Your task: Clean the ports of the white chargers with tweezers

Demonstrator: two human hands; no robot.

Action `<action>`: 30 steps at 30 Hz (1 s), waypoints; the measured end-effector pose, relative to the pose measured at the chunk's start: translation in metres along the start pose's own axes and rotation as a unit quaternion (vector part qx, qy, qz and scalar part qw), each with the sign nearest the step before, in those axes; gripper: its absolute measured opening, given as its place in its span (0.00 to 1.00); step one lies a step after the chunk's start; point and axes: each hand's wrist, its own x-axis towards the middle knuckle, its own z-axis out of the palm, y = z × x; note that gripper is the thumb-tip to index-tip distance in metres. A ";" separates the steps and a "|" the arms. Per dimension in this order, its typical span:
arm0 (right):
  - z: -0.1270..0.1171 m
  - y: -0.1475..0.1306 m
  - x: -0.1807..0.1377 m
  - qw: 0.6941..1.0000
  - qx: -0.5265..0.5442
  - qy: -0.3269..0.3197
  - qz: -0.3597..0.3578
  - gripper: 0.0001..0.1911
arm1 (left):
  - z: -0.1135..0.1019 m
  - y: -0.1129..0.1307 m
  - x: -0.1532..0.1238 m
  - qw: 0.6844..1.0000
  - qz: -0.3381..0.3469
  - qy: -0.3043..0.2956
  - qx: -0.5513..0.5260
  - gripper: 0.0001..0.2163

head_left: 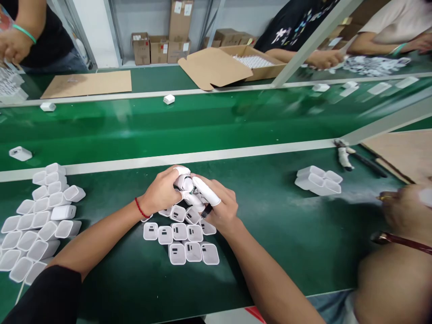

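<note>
Close together at the middle of the table, my two hands work on one small white plastic charger housing (185,182). My left hand (164,192) grips it from the left, with white covers on the thumb and a finger. My right hand (221,204), also with white-covered fingers, is closed against its right side; a sliver of green and metal shows between the fingers, too small to name. A black band sits on a right finger. Just below my hands stand several open white housings (179,231) in rows, slots visible inside; my hands partly hide the back ones.
Many white housings (42,220) are grouped at left, and a small cluster (319,181) stands at right near pliers (344,155). A co-worker's blurred hand (405,216) is at right. Beyond a pale rail, a green belt (135,130) carries white pieces; other people work behind it.
</note>
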 end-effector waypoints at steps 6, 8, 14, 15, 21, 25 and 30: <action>-0.002 0.001 -0.001 1.000 0.000 -0.007 0.003 0.27 | -0.003 -0.002 0.000 1.000 0.005 -0.020 -0.002 0.22; -0.002 0.001 0.000 1.000 -0.002 -0.017 0.009 0.26 | -0.003 -0.003 0.000 0.999 0.012 -0.030 -0.003 0.23; -0.003 0.001 0.006 1.000 0.004 -0.015 0.013 0.25 | -0.002 -0.008 0.001 0.999 -0.013 -0.039 -0.033 0.22; -0.004 0.002 0.006 1.000 0.007 -0.017 0.013 0.25 | -0.001 -0.008 0.002 0.998 -0.020 -0.042 -0.043 0.23; -0.004 0.001 0.000 1.000 -0.001 -0.012 0.008 0.27 | -0.001 -0.010 0.001 0.998 -0.005 -0.039 -0.038 0.24; -0.003 0.001 -0.002 1.000 -0.006 -0.024 0.011 0.27 | -0.004 -0.010 0.001 0.999 0.004 -0.039 -0.018 0.24; -0.004 0.000 0.000 1.000 0.003 -0.015 0.015 0.25 | -0.006 -0.009 0.002 0.998 0.024 -0.049 -0.031 0.24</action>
